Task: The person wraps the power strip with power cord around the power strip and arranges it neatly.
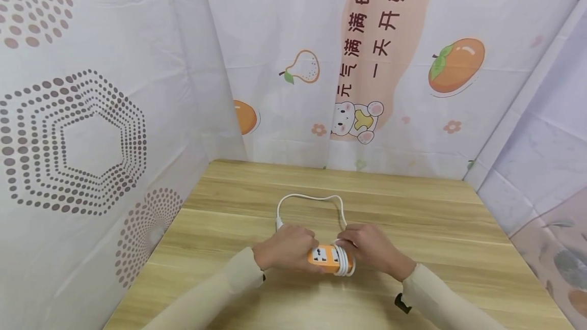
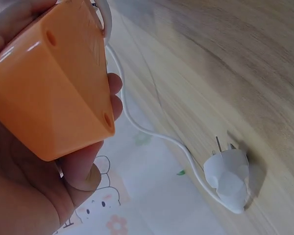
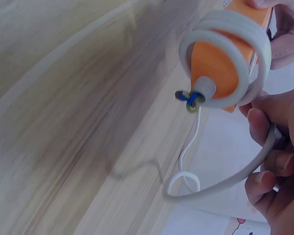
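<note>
An orange power strip (image 1: 328, 268) with white sockets is held above the table, its left end gripped by my left hand (image 1: 290, 248). In the left wrist view, thumb and fingers wrap that end of the strip (image 2: 68, 88). Several turns of white cord (image 3: 230, 24) circle the other end. My right hand (image 1: 373, 249) holds the loose part of the cord with curled fingers (image 3: 262, 183). A short cord stub with bare-looking coloured wires (image 3: 190, 99) sticks out at the strip's end. The white plug (image 2: 229, 178) lies on the table, prongs exposed.
The wood-grain table (image 1: 412, 202) is bounded by printed curtains, one at the back (image 1: 284, 131) and others at the left (image 1: 174, 116) and right (image 1: 523, 167). Between plug and right hand, the cord arcs across the tabletop (image 1: 312, 197).
</note>
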A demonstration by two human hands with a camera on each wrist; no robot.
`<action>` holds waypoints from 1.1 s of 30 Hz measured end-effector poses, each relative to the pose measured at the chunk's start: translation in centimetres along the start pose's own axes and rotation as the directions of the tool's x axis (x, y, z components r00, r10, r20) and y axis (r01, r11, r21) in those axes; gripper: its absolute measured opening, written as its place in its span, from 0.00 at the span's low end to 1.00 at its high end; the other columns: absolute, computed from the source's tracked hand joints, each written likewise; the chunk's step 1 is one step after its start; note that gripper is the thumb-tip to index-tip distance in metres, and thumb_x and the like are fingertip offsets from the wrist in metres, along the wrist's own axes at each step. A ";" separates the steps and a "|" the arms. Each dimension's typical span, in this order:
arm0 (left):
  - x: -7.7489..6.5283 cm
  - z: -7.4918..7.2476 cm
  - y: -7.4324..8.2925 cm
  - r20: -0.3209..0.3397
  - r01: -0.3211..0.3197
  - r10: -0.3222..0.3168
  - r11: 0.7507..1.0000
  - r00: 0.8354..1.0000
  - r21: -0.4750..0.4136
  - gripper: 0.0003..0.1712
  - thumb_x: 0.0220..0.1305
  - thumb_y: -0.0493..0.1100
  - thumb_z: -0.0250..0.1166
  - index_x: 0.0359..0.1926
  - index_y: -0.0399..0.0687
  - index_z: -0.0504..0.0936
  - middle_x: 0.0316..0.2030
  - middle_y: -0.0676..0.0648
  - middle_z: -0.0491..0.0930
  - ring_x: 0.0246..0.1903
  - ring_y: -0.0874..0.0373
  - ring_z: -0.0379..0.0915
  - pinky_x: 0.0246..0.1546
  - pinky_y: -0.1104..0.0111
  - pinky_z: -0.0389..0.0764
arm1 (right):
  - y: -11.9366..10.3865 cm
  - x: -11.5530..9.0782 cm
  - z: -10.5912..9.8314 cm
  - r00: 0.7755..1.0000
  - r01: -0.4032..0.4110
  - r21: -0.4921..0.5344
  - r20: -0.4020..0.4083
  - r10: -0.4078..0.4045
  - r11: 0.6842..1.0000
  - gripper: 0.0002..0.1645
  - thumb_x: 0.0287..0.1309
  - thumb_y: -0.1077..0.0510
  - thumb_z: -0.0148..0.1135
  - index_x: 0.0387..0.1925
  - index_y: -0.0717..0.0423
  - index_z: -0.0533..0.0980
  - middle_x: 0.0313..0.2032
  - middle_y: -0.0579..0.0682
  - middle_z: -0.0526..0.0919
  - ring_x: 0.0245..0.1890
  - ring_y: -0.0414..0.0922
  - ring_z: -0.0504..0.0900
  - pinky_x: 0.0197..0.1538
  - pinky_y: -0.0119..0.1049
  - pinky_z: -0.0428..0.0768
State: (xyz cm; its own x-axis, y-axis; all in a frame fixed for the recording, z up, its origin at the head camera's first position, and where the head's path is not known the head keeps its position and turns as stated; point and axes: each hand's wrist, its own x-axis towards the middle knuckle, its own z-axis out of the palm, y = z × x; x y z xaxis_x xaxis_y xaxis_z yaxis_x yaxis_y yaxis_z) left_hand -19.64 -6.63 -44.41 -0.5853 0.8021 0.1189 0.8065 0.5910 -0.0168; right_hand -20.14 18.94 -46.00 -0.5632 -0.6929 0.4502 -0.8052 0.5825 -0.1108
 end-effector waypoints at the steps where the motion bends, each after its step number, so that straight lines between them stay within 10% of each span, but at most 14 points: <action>1: 0.0 0.0 0.0 -0.006 0.004 -0.004 1.000 1.000 0.007 0.29 0.53 0.74 0.71 0.20 0.59 0.73 0.19 0.62 0.65 0.18 0.69 0.60 0.15 0.73 0.60 | -0.1 0.0 0.0 1.000 -0.002 0.002 -0.003 0.002 1.000 0.03 0.64 0.56 0.71 0.33 0.49 0.87 0.28 0.37 0.82 0.26 0.28 0.76 0.29 0.28 0.75; 11: 0.2 1.5 0.0 -0.071 0.072 -0.062 0.986 0.996 0.151 0.30 0.55 0.75 0.67 0.20 0.58 0.74 0.19 0.58 0.67 0.16 0.64 0.60 0.13 0.68 0.60 | -1.0 0.7 0.2 1.000 -0.007 -0.004 -0.013 0.007 1.000 0.04 0.64 0.57 0.71 0.33 0.51 0.87 0.27 0.38 0.81 0.24 0.28 0.73 0.27 0.27 0.74; 33: -0.2 1.3 -2.2 -0.165 0.259 -0.253 0.966 0.953 0.015 0.31 0.58 0.74 0.67 0.26 0.51 0.80 0.23 0.56 0.73 0.19 0.64 0.63 0.15 0.70 0.64 | -1.7 1.7 -0.5 0.994 -0.072 0.060 -0.074 0.077 0.996 0.07 0.65 0.59 0.71 0.42 0.58 0.88 0.27 0.40 0.83 0.21 0.28 0.67 0.25 0.24 0.69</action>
State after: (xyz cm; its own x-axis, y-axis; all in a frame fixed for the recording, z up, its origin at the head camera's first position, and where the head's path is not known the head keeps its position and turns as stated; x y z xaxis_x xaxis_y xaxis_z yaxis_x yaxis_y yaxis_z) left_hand -21.40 -7.94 -45.64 -0.7479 0.6011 0.2818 0.6263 0.7796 -0.0008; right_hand -19.70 16.99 -44.56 -0.6079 -0.6127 0.5051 -0.7720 0.6047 -0.1958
